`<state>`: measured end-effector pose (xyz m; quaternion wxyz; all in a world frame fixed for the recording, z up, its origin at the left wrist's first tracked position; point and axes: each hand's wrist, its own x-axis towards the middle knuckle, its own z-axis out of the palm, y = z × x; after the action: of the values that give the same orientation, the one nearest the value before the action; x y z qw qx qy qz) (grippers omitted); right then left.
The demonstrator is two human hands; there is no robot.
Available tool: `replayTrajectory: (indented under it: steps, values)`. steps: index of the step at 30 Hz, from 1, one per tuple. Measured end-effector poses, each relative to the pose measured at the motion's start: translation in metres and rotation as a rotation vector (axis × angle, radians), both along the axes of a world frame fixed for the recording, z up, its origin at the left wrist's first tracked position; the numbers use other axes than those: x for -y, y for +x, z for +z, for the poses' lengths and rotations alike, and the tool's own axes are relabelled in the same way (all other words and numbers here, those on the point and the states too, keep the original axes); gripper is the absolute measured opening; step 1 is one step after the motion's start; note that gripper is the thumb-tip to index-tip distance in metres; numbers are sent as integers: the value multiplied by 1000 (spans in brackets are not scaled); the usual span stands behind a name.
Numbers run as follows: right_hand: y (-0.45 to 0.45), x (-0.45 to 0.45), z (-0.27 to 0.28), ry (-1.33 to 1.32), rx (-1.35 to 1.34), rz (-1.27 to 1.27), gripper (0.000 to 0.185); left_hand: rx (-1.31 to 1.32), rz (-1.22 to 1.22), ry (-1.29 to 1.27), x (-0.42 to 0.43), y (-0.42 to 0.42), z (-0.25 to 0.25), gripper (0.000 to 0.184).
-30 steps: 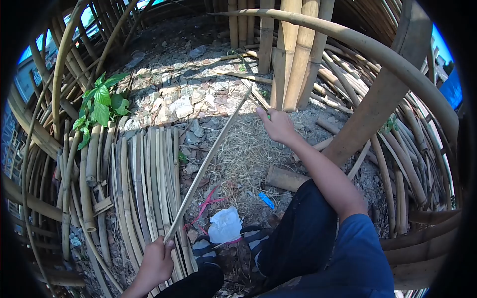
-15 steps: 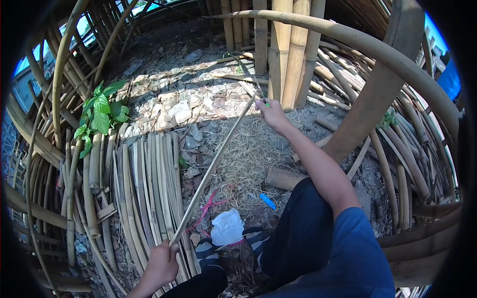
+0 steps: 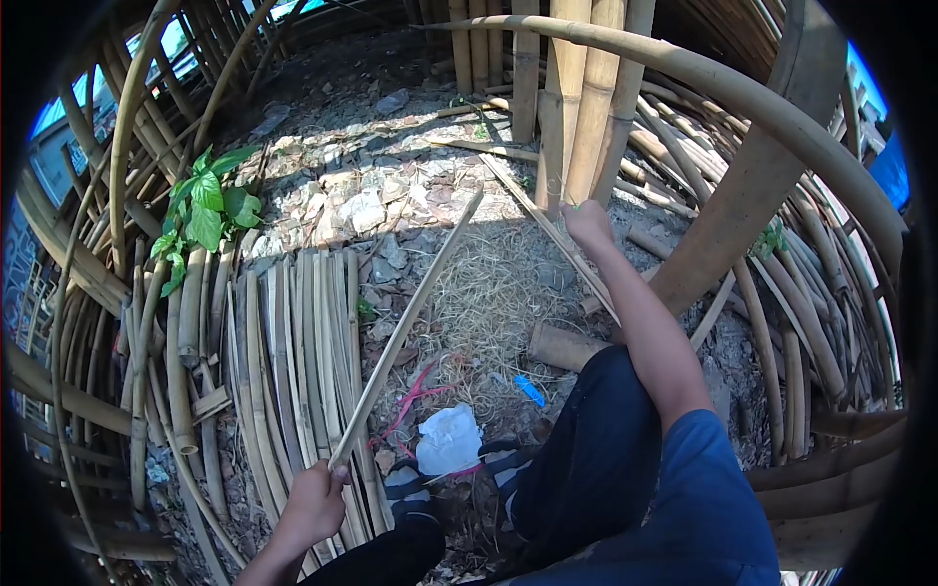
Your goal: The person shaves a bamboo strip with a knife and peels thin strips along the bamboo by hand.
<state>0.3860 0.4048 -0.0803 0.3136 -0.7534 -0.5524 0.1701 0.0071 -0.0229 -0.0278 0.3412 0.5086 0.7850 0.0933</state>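
My left hand (image 3: 315, 503), at the lower left, is closed round the near end of a long thin bamboo strip (image 3: 406, 327). The strip slants up and away, its far end free above the ground. My right hand (image 3: 589, 227) is a closed fist to the right of that far end, apart from it. A small green bit shows at its fingers, and a thin pale curl stands just above; what the fist grips is mostly hidden. Another pair of narrow bamboo strips (image 3: 532, 203) slants past, partly behind the right forearm.
Split bamboo slats (image 3: 298, 361) lie side by side at the left, near a leafy plant (image 3: 205, 210). Pale shavings (image 3: 489, 293) cover the ground ahead. A white plastic piece (image 3: 449, 439), pink ribbon (image 3: 415, 396) and blue object (image 3: 530, 391) lie by my feet. Bamboo posts (image 3: 591, 88) stand beyond.
My right hand has moved right and slightly down, away from the far end of the bamboo strip. The strip's tip now stands free. My left hand has shifted slightly left, still gripping.
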Motion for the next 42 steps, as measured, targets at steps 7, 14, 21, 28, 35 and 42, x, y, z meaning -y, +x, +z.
replayTrajectory:
  steps: [7,14,21,28,35,42]
  values:
    - [-68,91,53,51,249,402,75,107,5,-49,-7,-4,-6,35]
    - [-157,244,38,53,65,1044,54,121,8,29,-14,5,16,36]
    - [-162,259,31,504,265,1088,41,75,-62,137,-12,13,30,33]
    - [-161,240,29,638,315,1016,41,23,-80,222,-12,14,28,30]
    - [-151,215,25,625,344,934,43,9,-79,210,-10,17,34,31]
    - [-126,171,37,447,405,749,52,45,-70,197,-5,18,34,32]
